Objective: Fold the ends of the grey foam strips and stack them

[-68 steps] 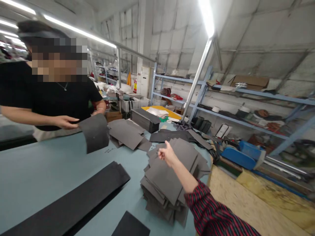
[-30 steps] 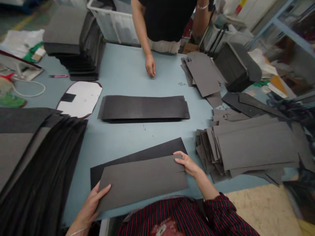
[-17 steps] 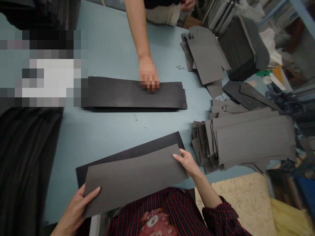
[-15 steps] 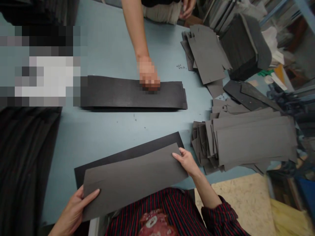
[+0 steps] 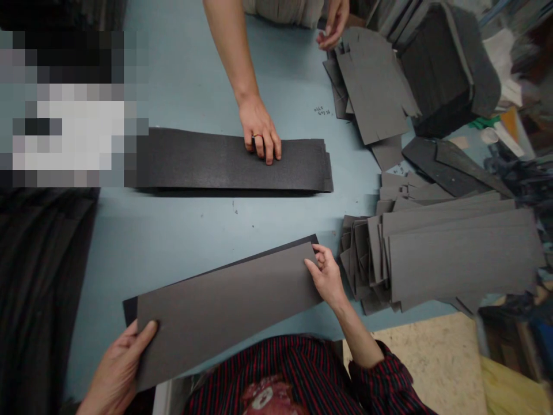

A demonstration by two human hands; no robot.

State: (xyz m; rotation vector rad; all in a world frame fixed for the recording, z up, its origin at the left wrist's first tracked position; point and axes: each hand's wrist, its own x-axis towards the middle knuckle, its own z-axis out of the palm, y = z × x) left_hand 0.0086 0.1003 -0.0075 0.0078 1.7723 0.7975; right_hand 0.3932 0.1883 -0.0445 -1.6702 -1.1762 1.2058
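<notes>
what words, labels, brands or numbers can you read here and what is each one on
No text is readable.
Small dark marks on the blue table, perhaps handwriting, beside the far gray pieces: too small to read.
Fainter marks nearer the gray stack: also too small.
Held gray sheet: no lettering visible.

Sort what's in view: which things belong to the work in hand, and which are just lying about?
In the work:
- grey sheet, held by the left hand and right hand
- black sheet, mostly covered by it
- likely, the grey pile nearby

Apparently lying about:
- dark pieces beyond that pile
- yellow material, lower right
</notes>
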